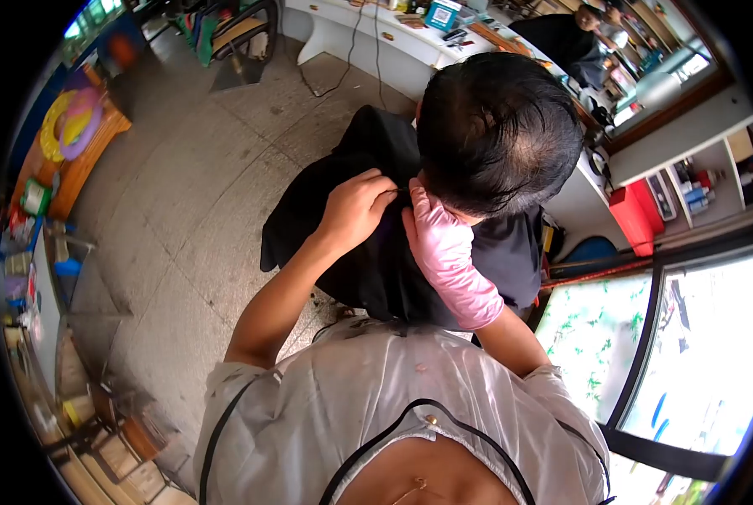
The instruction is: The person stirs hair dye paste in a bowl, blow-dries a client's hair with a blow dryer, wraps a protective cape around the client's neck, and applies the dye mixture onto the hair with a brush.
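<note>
A seated person with short, dark, damp-looking hair is draped in a black cape, head turned away from me. My bare left hand is closed in a pinch beside the person's ear; a thin, dark sliver seems to stick out from its fingertips, too small to name. In a pink glove, my right hand rests against the side of the head by the ear, fingers bent. Its fingertips are close to those of my left hand. Most of the ear is hidden behind the glove.
A white counter with drawers and a mirror stand ahead. To the right are shelves with a red box and a bright window. On the left are a wooden bench and a metal-framed table.
</note>
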The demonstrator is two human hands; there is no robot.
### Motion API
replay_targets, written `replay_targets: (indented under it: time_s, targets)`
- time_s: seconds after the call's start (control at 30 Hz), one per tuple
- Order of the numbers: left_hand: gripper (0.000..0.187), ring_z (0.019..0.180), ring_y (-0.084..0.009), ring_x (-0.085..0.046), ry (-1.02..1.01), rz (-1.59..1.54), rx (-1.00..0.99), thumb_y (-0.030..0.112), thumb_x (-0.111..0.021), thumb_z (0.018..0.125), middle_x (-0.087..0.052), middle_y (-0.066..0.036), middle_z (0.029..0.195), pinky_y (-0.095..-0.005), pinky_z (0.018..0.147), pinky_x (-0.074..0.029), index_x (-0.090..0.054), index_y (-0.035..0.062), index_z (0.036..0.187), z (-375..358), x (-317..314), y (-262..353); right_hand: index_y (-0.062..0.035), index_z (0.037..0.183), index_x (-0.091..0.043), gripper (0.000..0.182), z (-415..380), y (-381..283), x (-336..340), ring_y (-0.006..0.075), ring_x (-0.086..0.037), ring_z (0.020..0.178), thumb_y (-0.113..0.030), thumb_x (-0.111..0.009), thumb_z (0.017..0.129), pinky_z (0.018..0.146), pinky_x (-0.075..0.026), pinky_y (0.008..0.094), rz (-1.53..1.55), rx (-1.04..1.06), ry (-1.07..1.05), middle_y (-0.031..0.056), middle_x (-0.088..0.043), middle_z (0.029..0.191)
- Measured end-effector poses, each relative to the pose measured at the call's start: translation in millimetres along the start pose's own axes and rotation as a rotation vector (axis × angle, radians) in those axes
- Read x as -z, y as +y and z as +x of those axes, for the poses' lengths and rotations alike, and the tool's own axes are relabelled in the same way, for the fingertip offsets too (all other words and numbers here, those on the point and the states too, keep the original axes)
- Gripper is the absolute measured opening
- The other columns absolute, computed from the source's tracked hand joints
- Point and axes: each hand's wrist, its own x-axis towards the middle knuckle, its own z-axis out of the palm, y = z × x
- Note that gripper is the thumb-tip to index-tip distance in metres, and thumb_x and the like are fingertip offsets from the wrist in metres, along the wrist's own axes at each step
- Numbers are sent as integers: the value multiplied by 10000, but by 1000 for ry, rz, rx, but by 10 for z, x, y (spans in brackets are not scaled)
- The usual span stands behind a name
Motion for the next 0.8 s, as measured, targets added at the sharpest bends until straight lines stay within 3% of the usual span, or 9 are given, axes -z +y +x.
replay_targets:
  time_s: [0.13, 0.27, 0.33, 0.4, 0.47, 0.57, 0.63, 0.73, 0.8]
  targets:
    - [47, 673, -303, -566, -34, -73, 17, 23, -591, 769, -547, -114, 768, -340, 583, -448, -594, 4, 812, -85, 32, 18, -67, 880, -597, 189, -24, -85, -179, 196, -576, 577, -137, -614, 705, 475, -458, 318, -49, -126, -257, 45, -543, 674]
    - [145, 742, -315, -586, -240, 85, 43, 87, -634, 742, -568, -116, 808, -375, 630, -476, -590, 37, 872, -131, 29, -72, -82, 898, -551, 168, 31, -94, 118, 223, -559, 574, -107, -606, 740, 484, -435, 325, 379, -42, 9, 55, -508, 674]
    - [254, 773, -336, -606, -217, 77, -41, 170, -649, 748, -607, -115, 915, -391, 653, -502, -537, 55, 945, -154, 134, -174, -36, 888, -567, 148, 26, -29, 591, 265, -591, 687, -44, -635, 757, 594, -465, 322, 644, -129, -219, 96, -585, 777]
    - [294, 801, -339, -613, -420, 235, 71, 165, -665, 723, -616, -141, 925, -393, 670, -505, -527, 54, 959, -63, 378, -268, -21, 874, -604, 152, -181, 217, 850, 224, -622, 735, -26, -662, 734, 647, -484, 292, 878, -219, -398, 103, -624, 832]
    - [230, 792, -348, -614, -585, 461, 45, 117, -639, 720, -621, -154, 890, -412, 676, -502, -547, 49, 919, 50, 508, -554, -57, 884, -614, 146, -396, 606, 1107, 268, -615, 777, -109, -644, 751, 686, -491, 324, 781, -261, -690, 100, -624, 848]
    - [161, 801, -351, -607, -458, 717, 70, 39, -579, 713, -614, -167, 872, -433, 673, -495, -572, 26, 873, 486, 615, -1157, -66, 876, -593, 160, -554, 1210, 1305, 280, -609, 744, -161, -632, 754, 654, -486, 340, 402, -333, -854, 113, -610, 825]
    - [170, 847, -354, -592, -248, 733, 48, 8, -551, 710, -596, -180, 917, -432, 697, -486, -579, 16, 878, 856, 683, -1228, -49, 876, -578, 165, -625, 1589, 1199, 304, -597, 725, -155, -628, 759, 650, -480, 348, 220, -443, -718, 125, -604, 817]
    - [227, 921, -356, -563, -55, 596, -27, -2, -540, 704, -577, -186, 970, -428, 762, -464, -577, 11, 928, 1189, 502, -1176, -58, 1050, -528, 378, -711, 1922, 896, 259, -615, 724, -229, -682, 750, 643, -464, 332, 463, -632, -461, 125, -605, 781]
    - [329, 1012, -368, -514, -109, 298, 22, 3, -537, 696, -566, -198, 1018, -416, 857, -420, -551, -8, 1025, 1155, 290, -1132, -80, 1171, -475, 606, -394, 1763, 1002, 234, -617, 747, -343, -737, 692, 659, -460, 319, 201, -747, -822, 124, -611, 805]
